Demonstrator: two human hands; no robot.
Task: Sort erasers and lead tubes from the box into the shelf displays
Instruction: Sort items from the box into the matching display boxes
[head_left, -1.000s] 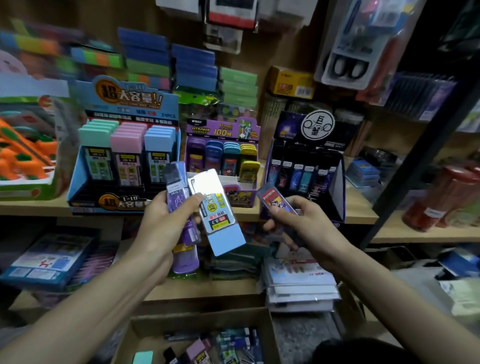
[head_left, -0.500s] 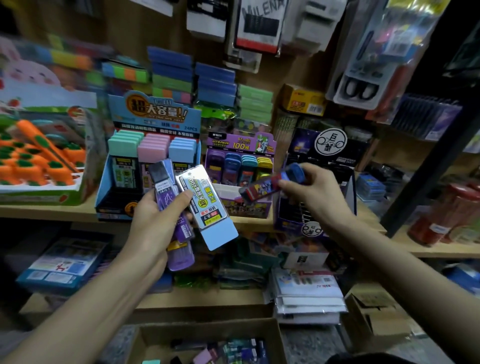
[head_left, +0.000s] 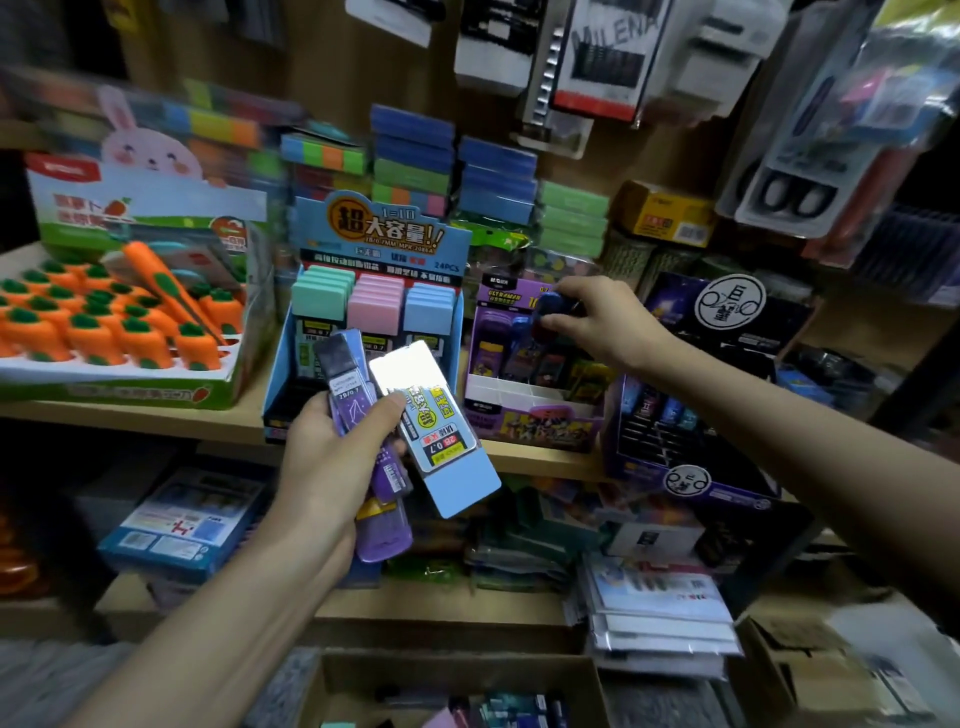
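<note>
Lead tube (head_left: 549, 306) pinched in right hand (head_left: 605, 322)

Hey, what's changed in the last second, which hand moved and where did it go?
The right hand carried its blue-capped lead tube up and left, from near the black display to the top of the purple display, still pinching it. The left hand still grips the purple tubes and the light blue case.
</note>
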